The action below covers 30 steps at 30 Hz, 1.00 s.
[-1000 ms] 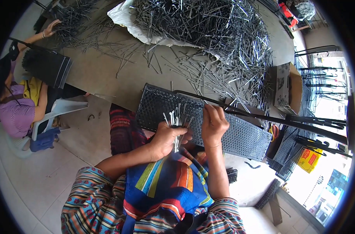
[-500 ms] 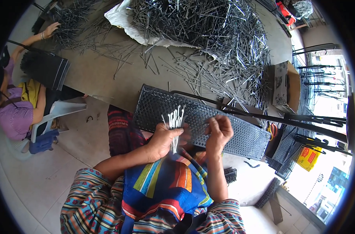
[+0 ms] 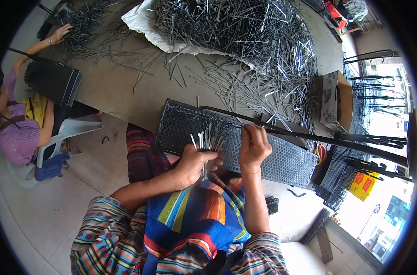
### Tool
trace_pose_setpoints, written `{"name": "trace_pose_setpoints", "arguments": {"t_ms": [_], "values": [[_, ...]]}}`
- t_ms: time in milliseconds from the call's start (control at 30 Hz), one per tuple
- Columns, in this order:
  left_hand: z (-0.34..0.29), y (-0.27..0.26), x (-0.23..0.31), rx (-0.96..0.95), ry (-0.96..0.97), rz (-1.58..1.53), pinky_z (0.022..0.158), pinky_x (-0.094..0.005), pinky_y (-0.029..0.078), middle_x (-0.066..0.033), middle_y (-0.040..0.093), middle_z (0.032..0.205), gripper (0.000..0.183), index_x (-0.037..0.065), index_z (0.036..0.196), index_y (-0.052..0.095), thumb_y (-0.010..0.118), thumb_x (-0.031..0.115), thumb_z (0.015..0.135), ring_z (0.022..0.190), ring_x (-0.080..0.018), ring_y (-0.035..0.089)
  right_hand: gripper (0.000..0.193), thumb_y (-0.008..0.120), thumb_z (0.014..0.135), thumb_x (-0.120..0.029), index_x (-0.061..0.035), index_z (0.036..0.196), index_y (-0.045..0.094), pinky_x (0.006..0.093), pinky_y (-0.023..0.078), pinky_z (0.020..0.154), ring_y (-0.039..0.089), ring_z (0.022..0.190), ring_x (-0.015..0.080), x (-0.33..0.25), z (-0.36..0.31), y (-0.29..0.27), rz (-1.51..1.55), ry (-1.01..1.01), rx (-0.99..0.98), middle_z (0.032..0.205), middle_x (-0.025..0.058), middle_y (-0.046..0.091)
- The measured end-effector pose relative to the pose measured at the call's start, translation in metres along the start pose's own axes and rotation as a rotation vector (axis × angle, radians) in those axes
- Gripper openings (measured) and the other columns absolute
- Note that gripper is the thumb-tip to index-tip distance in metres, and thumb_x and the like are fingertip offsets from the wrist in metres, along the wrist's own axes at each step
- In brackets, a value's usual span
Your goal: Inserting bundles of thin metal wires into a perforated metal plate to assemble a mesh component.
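Observation:
My left hand (image 3: 194, 164) is closed around a small bundle of thin metal rods with bent ends (image 3: 204, 141). They stand up out of the fist in a loose fan, and some lower ends show below it. Farther right, my right hand (image 3: 255, 149) is raised with its fingers pinched together over a black panel full of small holes (image 3: 286, 158). Whatever the pinch holds, if anything, is hidden. The panel slants from the table edge across in front of me, behind both hands.
A large heap of dark metal rods (image 3: 236, 32) lies on a white sack (image 3: 142, 27) on the table (image 3: 112, 87), with loose rods spilling nearer. A cardboard box (image 3: 330, 103) and long black bars (image 3: 304, 135) are at the right. Another person's hand (image 3: 60, 34) touches rods far left.
My right hand has risen slightly and moved a little left, its fingers now turned up toward the panel. The rods in my left hand have fanned out more.

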<state>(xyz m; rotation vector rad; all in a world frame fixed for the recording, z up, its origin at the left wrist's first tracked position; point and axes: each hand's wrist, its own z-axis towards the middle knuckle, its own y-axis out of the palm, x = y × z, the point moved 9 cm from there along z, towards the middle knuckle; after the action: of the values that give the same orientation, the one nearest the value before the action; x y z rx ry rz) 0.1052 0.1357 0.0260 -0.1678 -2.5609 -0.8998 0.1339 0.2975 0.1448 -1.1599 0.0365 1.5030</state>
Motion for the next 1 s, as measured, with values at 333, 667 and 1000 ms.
{"name": "trace_pose_setpoints", "arguments": {"t_ms": [333, 667, 1000], "values": [[0.005, -0.002, -0.005, -0.042, -0.013, -0.044, 0.060, -0.0290, 0.051, -0.0109, 0.069, 0.084, 0.011, 0.001, 0.097, 0.066, 0.059, 0.002, 0.088, 0.070, -0.0190, 0.066, 0.032, 0.071, 0.075, 0.003, -0.0053, 0.106, 0.067, 0.0284, 0.051, 0.058, 0.066, 0.068, 0.0199, 0.007, -0.027, 0.010, -0.130, 0.053, -0.186, 0.091, 0.0097, 0.065], [-0.001, 0.000, -0.002, -0.067, -0.003, -0.066, 0.059, -0.0288, 0.049, -0.0106, 0.069, 0.085, 0.012, 0.000, 0.098, 0.066, 0.060, 0.002, 0.088, 0.070, -0.0191, 0.066, 0.016, 0.070, 0.076, 0.001, -0.0014, 0.092, 0.070, 0.0274, 0.047, 0.058, 0.061, 0.064, 0.0141, 0.020, -0.006, 0.014, 0.003, 0.271, -0.238, 0.084, 0.0048, 0.066], [-0.005, 0.019, -0.009, -0.189, -0.039, -0.116, 0.063, -0.0311, 0.055, -0.0136, 0.069, 0.089, 0.017, -0.001, 0.104, 0.065, 0.057, 0.002, 0.089, 0.075, -0.0211, 0.068, 0.007, 0.068, 0.081, 0.000, 0.0009, 0.088, 0.065, 0.0201, 0.045, 0.051, 0.056, 0.053, 0.0080, 0.030, -0.074, 0.045, 0.900, 1.105, -0.450, 0.068, 0.0021, 0.063]]}}
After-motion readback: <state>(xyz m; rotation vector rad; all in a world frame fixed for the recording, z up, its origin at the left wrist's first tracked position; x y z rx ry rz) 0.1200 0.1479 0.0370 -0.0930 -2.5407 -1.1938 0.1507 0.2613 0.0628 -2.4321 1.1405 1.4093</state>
